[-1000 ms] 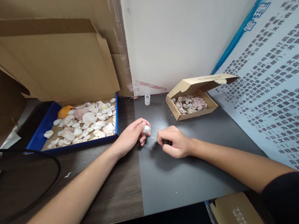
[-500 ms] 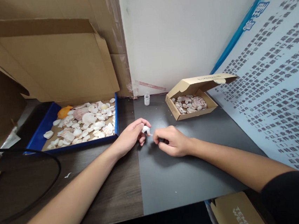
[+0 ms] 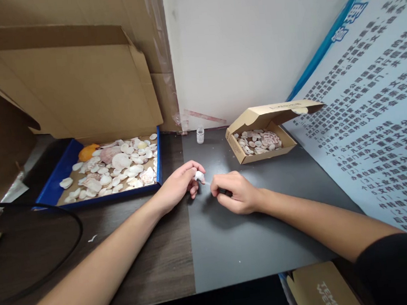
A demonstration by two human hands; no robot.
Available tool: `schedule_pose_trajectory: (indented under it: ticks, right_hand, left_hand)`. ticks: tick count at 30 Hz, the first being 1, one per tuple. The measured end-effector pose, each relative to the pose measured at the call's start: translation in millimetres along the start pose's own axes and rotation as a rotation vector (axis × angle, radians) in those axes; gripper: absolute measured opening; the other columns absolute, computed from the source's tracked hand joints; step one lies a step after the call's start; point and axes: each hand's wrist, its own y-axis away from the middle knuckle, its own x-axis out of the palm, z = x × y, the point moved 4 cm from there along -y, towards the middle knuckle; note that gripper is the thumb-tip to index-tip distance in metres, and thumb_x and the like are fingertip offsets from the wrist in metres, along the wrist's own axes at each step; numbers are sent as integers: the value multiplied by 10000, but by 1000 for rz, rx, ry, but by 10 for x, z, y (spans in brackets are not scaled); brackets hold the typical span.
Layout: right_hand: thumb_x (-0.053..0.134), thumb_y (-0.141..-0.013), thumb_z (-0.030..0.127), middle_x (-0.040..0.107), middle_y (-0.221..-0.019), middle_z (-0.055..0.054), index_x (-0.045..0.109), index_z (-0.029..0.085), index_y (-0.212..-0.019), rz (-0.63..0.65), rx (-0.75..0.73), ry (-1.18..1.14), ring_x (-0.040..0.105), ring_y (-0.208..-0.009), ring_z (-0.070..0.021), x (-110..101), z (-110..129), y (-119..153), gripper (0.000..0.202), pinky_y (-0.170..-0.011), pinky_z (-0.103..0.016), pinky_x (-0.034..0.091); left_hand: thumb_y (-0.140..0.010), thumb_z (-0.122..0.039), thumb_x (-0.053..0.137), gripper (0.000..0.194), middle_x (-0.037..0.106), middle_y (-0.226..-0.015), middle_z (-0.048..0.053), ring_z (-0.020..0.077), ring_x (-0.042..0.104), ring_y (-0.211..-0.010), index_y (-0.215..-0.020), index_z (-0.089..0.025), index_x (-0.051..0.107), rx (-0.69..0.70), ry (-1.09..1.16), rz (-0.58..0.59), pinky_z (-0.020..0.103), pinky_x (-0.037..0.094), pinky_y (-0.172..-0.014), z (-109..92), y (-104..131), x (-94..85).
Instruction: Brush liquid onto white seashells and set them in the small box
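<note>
Between the thumb and fingers of my left hand point(image 3: 181, 187) is a small white piece point(image 3: 199, 176), with a darker spot on its underside; its exact nature is too small to tell. Just to the right, my right hand point(image 3: 234, 192) is closed around a dark-handled tool point(image 3: 224, 191). A thin pale tip sticks out of that hand towards the white piece, very near its lower right edge; whether they touch I cannot tell. Behind both hands, a small clear bottle with a printed label point(image 3: 200, 135) stands upright near the wall.
A blue-sided cardboard box point(image 3: 159, 164) of shells stands open at the left. At the right is a smaller open carton point(image 3: 266, 155), also with shells. A black cable point(image 3: 77, 222) curves over the left side, and a printed poster point(image 3: 375, 107) leans at the right.
My right hand has shifted slightly to the right, drawing the thin tip a little away from the white piece. My left hand has stayed almost still.
</note>
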Motion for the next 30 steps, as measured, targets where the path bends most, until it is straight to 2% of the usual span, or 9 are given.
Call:
schedule_pose_trajectory:
  ticks: [2,6,11,16,20,25,28,30]
  right_hand:
    - [464,-779,77,549,-685,21,500,205,-771,-23,19,20,421,-558,-106,-9,-8,-1,133,-560,-219,355]
    - [459,-743,70,521,-630,40,485,210,-737,49,1,-7,403,-532,-102,19,-2,1,143,-543,-217,341]
    - [456,-770,80,530,-671,23,493,207,-757,-52,31,34,404,-551,-107,-27,-17,3,132,-546,-222,344]
    - [461,-733,80,477,-595,47,471,212,-702,33,-15,-22,366,-509,-101,10,-1,7,136,-519,-220,325]
    - [461,-757,84,533,-665,22,498,206,-748,-50,27,23,408,-546,-105,-27,-18,3,128,-544,-224,349]
    - [464,-720,75,487,-589,48,481,210,-697,34,-14,-40,365,-501,-98,3,3,2,138,-514,-220,322]
    - [460,-742,81,520,-635,32,494,207,-725,-48,8,-5,390,-527,-102,-33,-7,1,132,-533,-222,338]
    - [462,-747,85,527,-650,29,499,205,-736,-58,44,11,399,-533,-101,-36,-25,1,126,-539,-220,345]
  left_hand:
    - [-919,-299,457,152,570,-695,-17,67,426,-474,-939,-171,536,5,3,4,201,419,-468,-2,-1,0]
    - [-924,-306,452,158,593,-731,-3,61,434,-473,-936,-169,531,6,3,9,197,414,-461,0,-4,0]
    - [-914,-299,467,135,588,-710,-12,61,424,-459,-953,-178,512,-5,25,2,198,416,-457,3,-10,5]
    - [-907,-291,480,118,588,-717,-10,61,435,-466,-923,-177,508,-1,25,1,197,416,-458,-2,-9,10]
    - [-917,-319,475,154,582,-702,-9,65,435,-468,-925,-175,527,12,8,13,201,421,-464,-4,-2,7]
    - [-924,-350,479,190,569,-700,-11,64,430,-474,-908,-172,541,27,-23,18,199,419,-470,-20,4,13]
    - [-928,-371,483,212,563,-694,-12,65,424,-477,-919,-170,549,21,-35,21,201,418,-475,-20,5,16]
    - [-932,-386,481,230,551,-683,-17,65,413,-476,-919,-167,552,18,-36,26,203,419,-479,-16,5,17]
